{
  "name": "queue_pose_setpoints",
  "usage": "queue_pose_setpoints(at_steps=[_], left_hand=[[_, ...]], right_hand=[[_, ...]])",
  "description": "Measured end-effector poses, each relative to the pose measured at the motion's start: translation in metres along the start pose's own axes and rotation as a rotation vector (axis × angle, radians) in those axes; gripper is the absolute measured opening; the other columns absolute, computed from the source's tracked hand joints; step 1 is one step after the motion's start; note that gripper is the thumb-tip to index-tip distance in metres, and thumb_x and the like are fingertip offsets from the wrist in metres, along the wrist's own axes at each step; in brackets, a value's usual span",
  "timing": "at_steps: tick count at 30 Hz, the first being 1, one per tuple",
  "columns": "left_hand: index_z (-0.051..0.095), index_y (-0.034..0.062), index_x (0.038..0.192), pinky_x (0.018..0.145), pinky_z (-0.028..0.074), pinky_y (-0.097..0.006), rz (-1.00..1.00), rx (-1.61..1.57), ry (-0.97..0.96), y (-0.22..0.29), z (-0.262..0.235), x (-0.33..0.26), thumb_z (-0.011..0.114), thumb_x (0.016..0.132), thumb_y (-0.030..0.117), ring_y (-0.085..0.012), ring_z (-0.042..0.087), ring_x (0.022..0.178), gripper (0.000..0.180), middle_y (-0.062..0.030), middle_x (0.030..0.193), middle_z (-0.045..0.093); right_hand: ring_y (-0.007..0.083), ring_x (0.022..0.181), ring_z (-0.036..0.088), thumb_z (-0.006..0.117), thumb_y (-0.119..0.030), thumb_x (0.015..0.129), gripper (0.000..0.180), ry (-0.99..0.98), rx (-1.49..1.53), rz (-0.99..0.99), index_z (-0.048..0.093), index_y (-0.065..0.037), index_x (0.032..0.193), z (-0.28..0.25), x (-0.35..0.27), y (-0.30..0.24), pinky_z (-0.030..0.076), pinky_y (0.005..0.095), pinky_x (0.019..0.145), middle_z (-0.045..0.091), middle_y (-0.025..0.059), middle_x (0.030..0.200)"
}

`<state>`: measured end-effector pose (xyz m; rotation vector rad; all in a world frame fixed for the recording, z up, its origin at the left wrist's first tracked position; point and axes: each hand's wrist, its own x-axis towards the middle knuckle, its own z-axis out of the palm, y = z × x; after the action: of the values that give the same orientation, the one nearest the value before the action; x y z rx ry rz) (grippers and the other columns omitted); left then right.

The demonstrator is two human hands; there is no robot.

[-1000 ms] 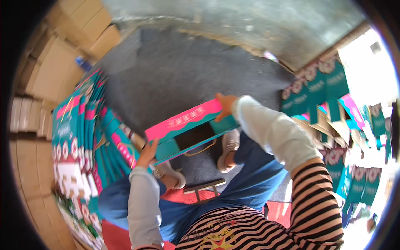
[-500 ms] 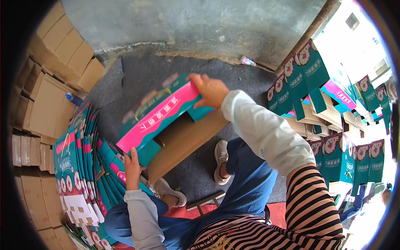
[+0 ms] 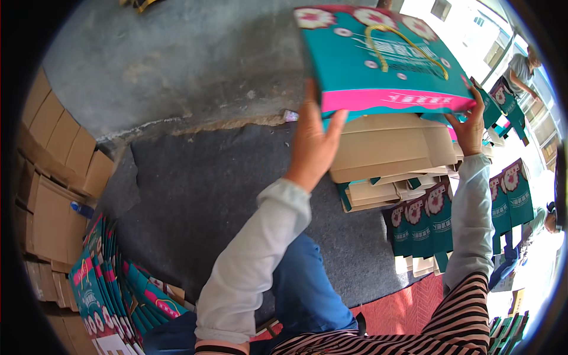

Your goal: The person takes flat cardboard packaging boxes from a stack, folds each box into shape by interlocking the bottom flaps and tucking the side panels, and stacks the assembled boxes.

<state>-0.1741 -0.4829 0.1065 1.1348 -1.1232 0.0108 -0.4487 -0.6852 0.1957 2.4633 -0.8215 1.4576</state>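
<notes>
While 2 hands (image 3: 313, 145) hold the box's (image 3: 384, 68) ends, matting (image 3: 189, 195) spreads left of cartons (image 3: 390, 145).

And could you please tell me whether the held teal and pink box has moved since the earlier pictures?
Yes, the box has moved rightward: from well left of the right-hand stacked boxes to overlapping their far end in view.

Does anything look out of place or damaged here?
A small pale item lies alone at the foot of the wall, perhaps litter. The dark floor covering has an uneven edge. The held teal box shows no obvious damage.
</notes>
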Motion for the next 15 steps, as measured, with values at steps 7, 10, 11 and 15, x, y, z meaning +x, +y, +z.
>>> queue_pose_setpoints(at_steps=[7,10,11,15], left_hand=[[0.020,0.0012,0.140,0.095,0.037,-0.039,-0.016,0.064,-0.122,0.000,0.100,0.014,0.053,0.090,0.017,-0.0352,0.047,0.110,0.062,-0.0229,0.119,0.045],[0.020,0.0027,0.141,0.092,0.039,-0.040,0.042,0.178,-0.110,0.002,0.122,0.015,0.052,0.090,0.016,-0.0353,0.048,0.105,0.062,-0.0214,0.113,0.046],[0.021,0.0042,0.140,0.090,0.041,-0.040,0.056,0.196,-0.093,0.004,0.130,0.017,0.052,0.090,0.016,-0.0361,0.049,0.104,0.060,-0.0225,0.114,0.045],[0.022,0.0039,0.140,0.087,0.043,-0.042,-0.040,0.134,-0.213,0.007,0.145,0.024,0.051,0.091,0.017,-0.0384,0.050,0.101,0.059,-0.0240,0.114,0.045]], right_hand=[[0.0247,0.102,0.053,0.081,-0.013,0.063,0.091,-0.099,-0.068,0.215,0.028,-0.012,0.137,-0.018,-0.025,0.119,0.050,0.0337,0.078,0.047,0.0125,0.121],[0.0282,0.109,0.049,0.078,-0.013,0.066,0.088,-0.170,-0.036,0.241,0.027,-0.010,0.138,-0.026,-0.019,0.132,0.047,0.0357,0.084,0.047,0.0161,0.121],[0.0297,0.110,0.049,0.076,-0.013,0.069,0.084,-0.267,-0.138,0.164,0.028,-0.010,0.137,-0.042,-0.012,0.143,0.044,0.0373,0.089,0.046,0.0174,0.120],[0.0365,0.113,0.048,0.066,-0.020,0.079,0.049,-0.334,-0.439,-0.085,0.048,-0.002,0.121,-0.052,0.017,0.100,0.037,0.0403,0.097,0.047,0.0227,0.124]])
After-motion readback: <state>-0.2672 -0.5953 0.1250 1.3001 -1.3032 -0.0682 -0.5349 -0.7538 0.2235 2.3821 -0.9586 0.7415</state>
